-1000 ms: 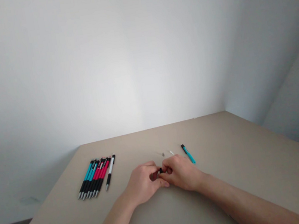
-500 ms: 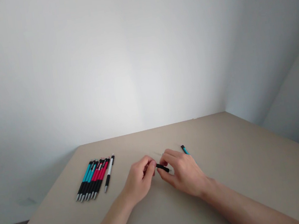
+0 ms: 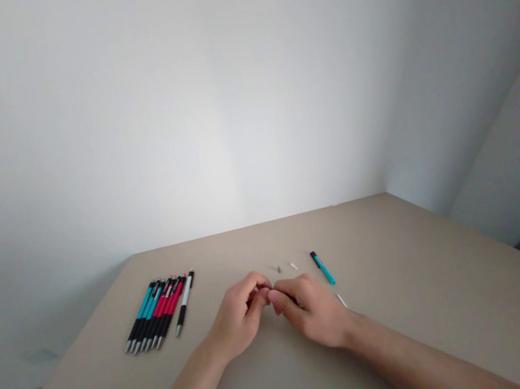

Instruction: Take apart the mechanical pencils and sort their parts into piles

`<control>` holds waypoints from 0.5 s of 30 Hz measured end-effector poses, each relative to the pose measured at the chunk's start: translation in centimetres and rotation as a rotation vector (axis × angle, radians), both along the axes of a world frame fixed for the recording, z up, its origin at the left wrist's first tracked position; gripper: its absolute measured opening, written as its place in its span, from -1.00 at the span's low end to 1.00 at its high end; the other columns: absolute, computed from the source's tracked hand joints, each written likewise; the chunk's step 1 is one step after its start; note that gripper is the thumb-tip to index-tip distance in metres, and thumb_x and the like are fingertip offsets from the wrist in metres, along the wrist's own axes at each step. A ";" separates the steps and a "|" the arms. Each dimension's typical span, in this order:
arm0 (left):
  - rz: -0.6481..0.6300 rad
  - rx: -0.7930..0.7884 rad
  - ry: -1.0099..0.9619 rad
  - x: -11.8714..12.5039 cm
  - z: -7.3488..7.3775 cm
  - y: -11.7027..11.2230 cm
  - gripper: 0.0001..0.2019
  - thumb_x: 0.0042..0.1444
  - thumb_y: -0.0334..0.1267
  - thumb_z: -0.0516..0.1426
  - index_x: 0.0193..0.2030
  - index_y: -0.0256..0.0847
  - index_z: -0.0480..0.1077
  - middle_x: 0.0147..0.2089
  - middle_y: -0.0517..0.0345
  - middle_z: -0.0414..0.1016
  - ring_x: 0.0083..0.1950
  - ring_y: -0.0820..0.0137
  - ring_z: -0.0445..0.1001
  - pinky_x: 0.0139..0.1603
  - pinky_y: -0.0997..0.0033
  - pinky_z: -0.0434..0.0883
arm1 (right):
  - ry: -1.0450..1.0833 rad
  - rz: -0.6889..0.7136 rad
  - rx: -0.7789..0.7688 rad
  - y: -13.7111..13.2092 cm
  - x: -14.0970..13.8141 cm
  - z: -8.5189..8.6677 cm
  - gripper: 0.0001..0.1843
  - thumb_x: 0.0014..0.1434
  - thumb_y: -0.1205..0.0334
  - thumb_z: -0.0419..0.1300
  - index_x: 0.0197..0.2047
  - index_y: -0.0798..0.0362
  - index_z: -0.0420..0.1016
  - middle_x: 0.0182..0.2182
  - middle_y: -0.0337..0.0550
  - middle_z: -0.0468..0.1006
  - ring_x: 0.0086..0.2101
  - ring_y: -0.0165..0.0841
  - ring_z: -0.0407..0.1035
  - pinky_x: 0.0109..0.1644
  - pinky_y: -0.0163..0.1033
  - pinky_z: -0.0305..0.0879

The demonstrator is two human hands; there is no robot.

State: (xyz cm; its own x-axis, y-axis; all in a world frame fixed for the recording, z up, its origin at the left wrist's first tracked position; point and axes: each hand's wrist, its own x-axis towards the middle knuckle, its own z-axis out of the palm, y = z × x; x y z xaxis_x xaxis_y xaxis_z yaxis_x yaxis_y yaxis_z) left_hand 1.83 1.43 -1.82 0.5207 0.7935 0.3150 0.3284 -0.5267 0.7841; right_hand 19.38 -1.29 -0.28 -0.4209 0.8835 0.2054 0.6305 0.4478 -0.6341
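a: the hands?
b: left hand (image 3: 240,316) and right hand (image 3: 310,310) meet tip to tip, fingers (image 3: 251,288) closed; anything between is hidden.
a: the teal pen (image 3: 322,268)?
b: on the tabletop (image 3: 397,251), just past the right hand, pointing away.

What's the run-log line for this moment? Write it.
left hand: fingertips pinched against right hand | contents: hidden | pen row: at left | teal pen: beyond right hand

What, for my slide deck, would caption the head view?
The left hand and right hand, fingertips touching, on a table beside lined-up pens.
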 end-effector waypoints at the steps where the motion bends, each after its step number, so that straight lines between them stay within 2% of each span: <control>1: -0.008 0.020 0.041 0.0 0.1 -0.1 -0.73 0.27 -0.17 -0.07 -0.37 -0.23 0.31 -0.46 0.22 0.33 -0.41 0.46 0.29 -0.37 0.50 0.18 | -0.011 0.000 0.004 0.0 0.0 0.0 -0.58 0.32 0.15 -0.12 -0.44 0.07 0.42 -0.58 -0.24 0.44 -0.53 -0.46 0.28 -0.42 -0.36 0.04; 4: 0.031 0.029 0.116 0.0 0.2 -0.2 -0.63 0.26 -0.15 -0.09 -0.53 -0.23 0.24 -0.56 0.28 0.17 -0.48 0.48 0.18 -0.45 0.48 0.08 | -0.073 -0.001 0.018 0.1 -0.1 0.0 -0.61 0.29 0.20 -0.09 -0.47 0.08 0.42 -0.59 -0.23 0.46 -0.53 -0.45 0.29 -0.42 -0.36 0.03; 7: 0.114 -0.035 0.095 0.1 0.2 -0.2 -0.59 0.22 -0.10 -0.08 -0.63 -0.21 0.06 -0.63 0.32 -0.01 -0.54 0.50 0.06 -0.51 0.44 -0.04 | -0.155 -0.020 0.064 0.2 -0.2 0.1 -0.62 0.28 0.18 -0.06 -0.50 0.08 0.40 -0.60 -0.20 0.45 -0.55 -0.44 0.27 -0.45 -0.35 -0.02; 10: 0.170 -0.101 0.041 0.3 0.2 -0.3 -0.58 0.19 -0.08 -0.08 -0.64 -0.19 -0.05 -0.63 0.33 -0.11 -0.56 0.52 -0.03 -0.53 0.43 -0.09 | -0.219 -0.029 0.130 0.3 -0.2 0.3 -0.63 0.28 0.17 -0.04 -0.50 0.08 0.39 -0.62 -0.20 0.43 -0.56 -0.44 0.24 -0.46 -0.32 -0.07; 15: 0.223 -0.220 -0.057 0.6 -0.2 -0.4 -0.59 0.18 -0.04 -0.08 -0.62 -0.16 -0.07 -0.63 0.35 -0.13 -0.59 0.53 -0.07 -0.56 0.45 -0.10 | -0.247 -0.019 0.223 0.4 0.2 0.3 -0.69 0.27 0.18 -0.02 -0.45 0.07 0.39 -0.59 -0.20 0.46 -0.53 -0.42 0.29 -0.44 -0.31 -0.08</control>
